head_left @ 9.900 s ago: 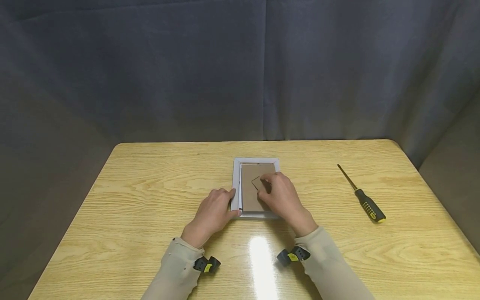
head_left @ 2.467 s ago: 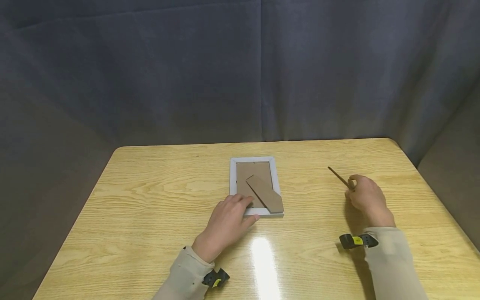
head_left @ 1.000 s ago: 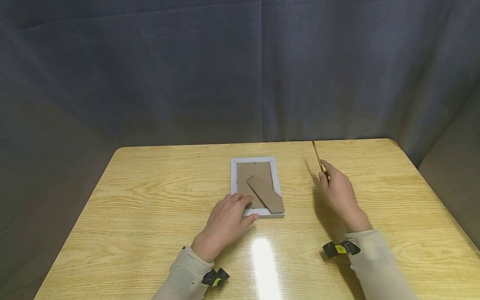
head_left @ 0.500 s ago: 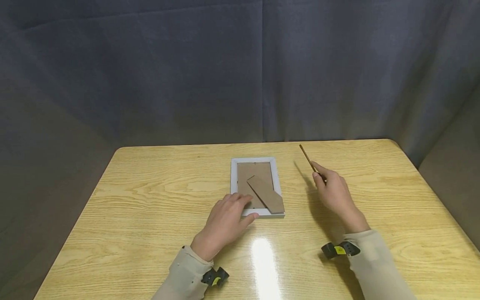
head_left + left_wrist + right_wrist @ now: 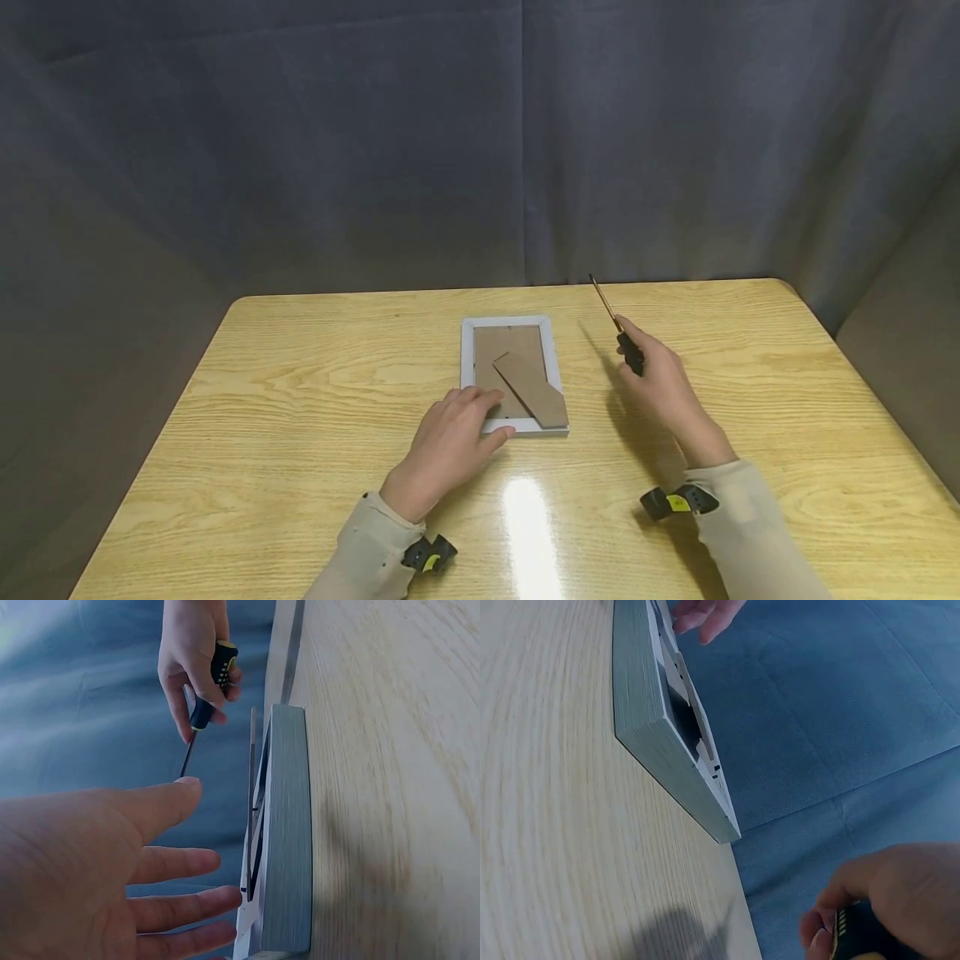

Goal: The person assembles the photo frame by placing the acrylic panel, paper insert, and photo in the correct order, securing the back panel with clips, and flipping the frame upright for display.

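A picture frame lies face down on the table, its brown backing board inside the pale rim. The easel stand slants over the frame's lower right corner; in the left wrist view this stand rises slightly off the back. My left hand is at the lower left corner, fingers loosely extended over the frame; in the left wrist view its fingers spread beside it. Right of the frame, my right hand grips a screwdriver above the table, the shaft pointing away and slightly left.
The wooden table has rounded far corners. A dark curtain hangs behind it and along both sides. Each sleeve carries a small black wrist camera, one on the left and one on the right.
The backing board, earlier askew, now sits inside the rim. My right hand let go of the stand, picked up the screwdriver from the right and brought it left; its shaft has swung leftward.
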Demonstrator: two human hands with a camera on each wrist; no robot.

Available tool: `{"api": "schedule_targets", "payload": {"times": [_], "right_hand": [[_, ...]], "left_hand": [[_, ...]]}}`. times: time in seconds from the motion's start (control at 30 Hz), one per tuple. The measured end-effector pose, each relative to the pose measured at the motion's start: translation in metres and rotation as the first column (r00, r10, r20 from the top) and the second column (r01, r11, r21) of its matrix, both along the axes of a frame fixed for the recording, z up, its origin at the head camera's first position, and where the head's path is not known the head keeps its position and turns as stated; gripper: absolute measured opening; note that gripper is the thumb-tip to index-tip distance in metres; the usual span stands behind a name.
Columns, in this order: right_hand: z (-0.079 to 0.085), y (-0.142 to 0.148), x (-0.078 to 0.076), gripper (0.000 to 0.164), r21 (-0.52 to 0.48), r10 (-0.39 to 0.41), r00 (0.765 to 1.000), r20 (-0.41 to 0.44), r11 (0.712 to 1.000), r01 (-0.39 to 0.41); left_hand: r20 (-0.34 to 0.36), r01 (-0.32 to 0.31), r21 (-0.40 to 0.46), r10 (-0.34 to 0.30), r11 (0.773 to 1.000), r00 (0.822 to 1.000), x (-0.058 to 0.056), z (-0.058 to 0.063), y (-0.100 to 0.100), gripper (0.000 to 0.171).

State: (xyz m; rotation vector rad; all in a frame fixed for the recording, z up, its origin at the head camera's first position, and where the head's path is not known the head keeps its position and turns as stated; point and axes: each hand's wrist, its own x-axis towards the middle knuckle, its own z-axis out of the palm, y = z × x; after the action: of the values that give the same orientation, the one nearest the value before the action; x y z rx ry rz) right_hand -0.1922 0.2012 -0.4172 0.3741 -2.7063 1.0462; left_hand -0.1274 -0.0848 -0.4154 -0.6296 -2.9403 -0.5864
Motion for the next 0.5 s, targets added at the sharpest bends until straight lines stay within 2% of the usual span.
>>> {"api": "schedule_targets", "payload": {"times": [0.23,0.5], "right_hand": [[-0.001,-0.007,0.003,0.056,0.006,0.003,0.999,-0.046,1.0,-0.003],[0.0,-0.014,0.005,0.052,-0.003,0.004,1.0,-0.025,1.0,-0.004]], "left_hand": [[0.009,-0.015,0.027,0.015,1.0,1.0,-0.002,0.001,-0.003,0.052],[0.0,-0.042,0.041,0.042,0.998,0.999,-0.006,0.002,-0.01,0.052]]}}
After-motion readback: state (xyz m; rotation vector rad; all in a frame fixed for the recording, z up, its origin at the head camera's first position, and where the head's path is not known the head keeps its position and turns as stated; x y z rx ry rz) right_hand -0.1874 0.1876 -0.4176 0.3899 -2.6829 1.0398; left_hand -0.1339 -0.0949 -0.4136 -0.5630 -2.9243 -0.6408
